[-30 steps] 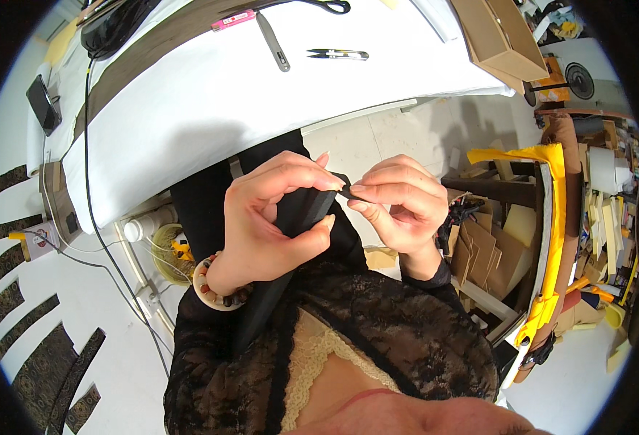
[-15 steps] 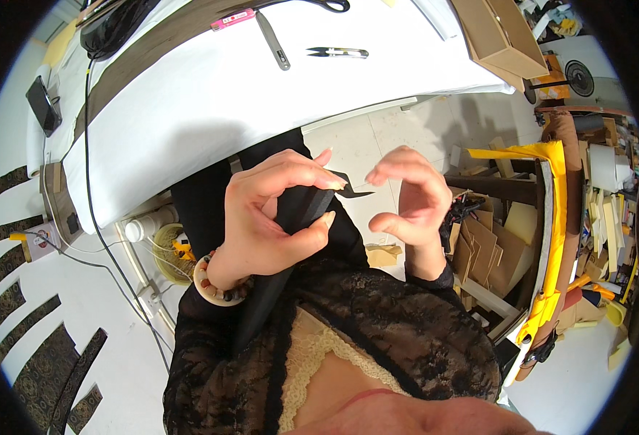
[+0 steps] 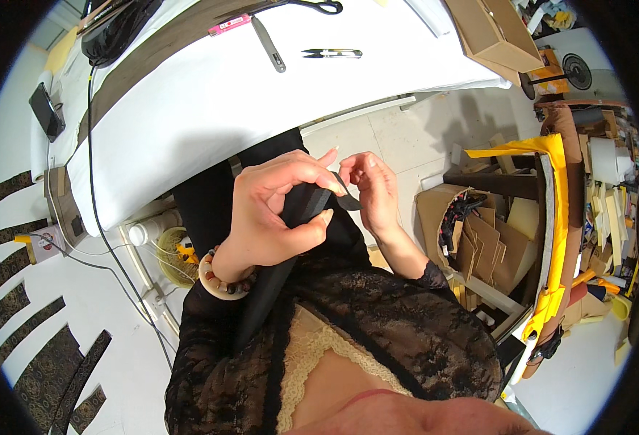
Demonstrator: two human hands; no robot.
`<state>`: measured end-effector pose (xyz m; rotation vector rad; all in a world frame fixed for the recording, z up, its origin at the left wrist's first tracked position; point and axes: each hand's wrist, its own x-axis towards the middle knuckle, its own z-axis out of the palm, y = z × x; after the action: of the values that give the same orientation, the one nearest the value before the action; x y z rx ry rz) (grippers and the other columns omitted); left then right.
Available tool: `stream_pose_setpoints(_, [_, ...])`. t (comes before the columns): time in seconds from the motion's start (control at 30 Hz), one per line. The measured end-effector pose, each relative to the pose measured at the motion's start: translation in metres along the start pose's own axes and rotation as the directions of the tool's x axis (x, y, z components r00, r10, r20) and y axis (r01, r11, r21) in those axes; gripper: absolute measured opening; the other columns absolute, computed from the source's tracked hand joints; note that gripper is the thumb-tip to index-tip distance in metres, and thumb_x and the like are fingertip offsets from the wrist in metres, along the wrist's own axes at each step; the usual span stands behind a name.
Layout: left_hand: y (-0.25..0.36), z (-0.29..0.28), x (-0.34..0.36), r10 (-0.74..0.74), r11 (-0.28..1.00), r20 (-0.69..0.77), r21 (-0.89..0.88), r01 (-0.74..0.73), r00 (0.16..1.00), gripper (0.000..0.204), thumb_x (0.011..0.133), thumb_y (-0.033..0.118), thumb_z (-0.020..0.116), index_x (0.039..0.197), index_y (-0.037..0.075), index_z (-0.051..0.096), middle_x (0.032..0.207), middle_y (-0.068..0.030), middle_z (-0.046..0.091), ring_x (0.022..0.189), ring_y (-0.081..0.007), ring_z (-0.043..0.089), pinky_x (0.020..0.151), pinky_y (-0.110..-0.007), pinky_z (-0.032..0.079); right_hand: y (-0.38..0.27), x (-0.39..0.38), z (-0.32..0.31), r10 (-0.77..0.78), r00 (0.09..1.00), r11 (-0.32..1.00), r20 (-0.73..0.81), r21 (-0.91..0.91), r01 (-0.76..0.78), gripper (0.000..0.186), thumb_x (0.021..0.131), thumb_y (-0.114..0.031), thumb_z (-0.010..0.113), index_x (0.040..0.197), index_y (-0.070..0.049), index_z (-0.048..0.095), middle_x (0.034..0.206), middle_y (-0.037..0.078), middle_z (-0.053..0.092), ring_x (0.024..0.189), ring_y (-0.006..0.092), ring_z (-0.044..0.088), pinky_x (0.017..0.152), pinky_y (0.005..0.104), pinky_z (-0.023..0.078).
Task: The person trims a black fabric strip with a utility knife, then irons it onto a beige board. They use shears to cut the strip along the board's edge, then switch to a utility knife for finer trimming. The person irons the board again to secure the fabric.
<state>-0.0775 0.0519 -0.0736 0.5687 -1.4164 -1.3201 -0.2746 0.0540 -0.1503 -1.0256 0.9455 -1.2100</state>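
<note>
A black strap (image 3: 301, 217), seemingly soft, light and limp, is pinched near its pointed tip by the left hand (image 3: 280, 214), its length hanging below, while the right hand (image 3: 374, 192) is held just beside the tip, fingers loosely curled, apparently untouching.

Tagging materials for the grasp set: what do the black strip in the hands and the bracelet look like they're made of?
Strip: looks like matte black woven fabric or webbing; it bends limply in the left hand, and its pointed end sits at the right hand. Exact fibre unclear.
Bracelet: round cream and brown beads with a slight gloss, probably wood, stone or plastic.
</note>
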Motion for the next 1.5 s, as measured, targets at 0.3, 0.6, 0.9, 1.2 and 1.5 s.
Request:
stream_pose_setpoints(0.3, [-0.023, -0.012, -0.017, -0.231, 0.950, -0.125, -0.245, 0.195, 0.965, 0.044, 0.101, 0.024, 0.047, 0.136, -0.003, 0.048, 0.139, -0.0154, 0.051, 0.129, -0.0242, 0.048, 0.112, -0.037, 0.029, -0.012, 0.030, -0.002, -0.147, 0.984, 0.987, -0.101, -0.083, 0.139, 0.023, 0.105, -0.026, 0.042, 0.100, -0.006, 0.052, 0.068, 0.002, 0.052, 0.060, 0.0088, 0.046, 0.058, 0.0226, 0.040])
stream_pose_setpoints(0.6, [0.092, -0.039, -0.049, -0.376, 0.844, -0.063, 0.389, 0.370, 0.925, 0.084, 0.087, 0.006, 0.061, 0.151, -0.004, 0.008, 0.141, -0.0218, 0.044, 0.128, -0.0218, 0.045, 0.105, -0.029, 0.031, -0.130, 0.260, 0.155, -0.611, 0.397, 0.191, 0.685, -0.360, 0.913, 0.021, 0.086, -0.023, 0.070, 0.088, -0.003, 0.062, 0.100, 0.010, 0.064, 0.095, 0.0253, 0.059, 0.077, 0.0334, 0.047])
stream_pose_setpoints(0.9, [0.111, -0.084, -0.048, -0.496, 0.576, -0.402, 0.510, 0.639, 0.769, 0.052, 0.088, 0.006, 0.057, 0.138, 0.004, 0.042, 0.069, -0.0227, 0.060, 0.061, -0.0401, 0.061, 0.057, -0.040, 0.048, -0.076, 0.497, 0.378, -0.296, 0.365, -0.165, 0.883, -0.423, 0.891, 0.087, 0.065, -0.007, 0.072, 0.144, -0.006, 0.036, 0.146, 0.022, 0.039, 0.135, 0.0371, 0.037, 0.112, 0.0420, 0.033])
stream_pose_setpoints(1.2, [0.108, -0.105, -0.063, -0.435, 0.439, -0.464, 0.638, 0.632, 0.771, 0.029, 0.092, 0.017, 0.060, 0.110, 0.000, 0.045, 0.066, -0.0216, 0.059, 0.058, -0.0439, 0.058, 0.050, -0.051, 0.044, -0.136, 0.482, 0.396, -0.001, 0.246, -0.012, 0.969, -0.246, 0.969, 0.034, 0.074, -0.008, 0.076, 0.099, -0.002, 0.055, 0.094, 0.018, 0.064, 0.092, 0.0334, 0.062, 0.078, 0.0398, 0.048])
stream_pose_setpoints(1.5, [0.122, -0.056, -0.064, -0.400, 0.465, -0.253, 0.772, 0.433, 0.881, 0.023, 0.090, 0.010, 0.060, 0.104, -0.003, 0.047, 0.060, -0.0142, 0.057, 0.051, -0.0332, 0.057, 0.045, -0.040, 0.043, -0.225, 0.346, 0.190, -0.218, 0.537, 0.548, 0.815, -0.353, 0.758, 0.054, 0.075, -0.005, 0.071, 0.125, -0.003, 0.052, 0.112, 0.008, 0.063, 0.084, 0.0178, 0.063, 0.077, 0.0285, 0.051])
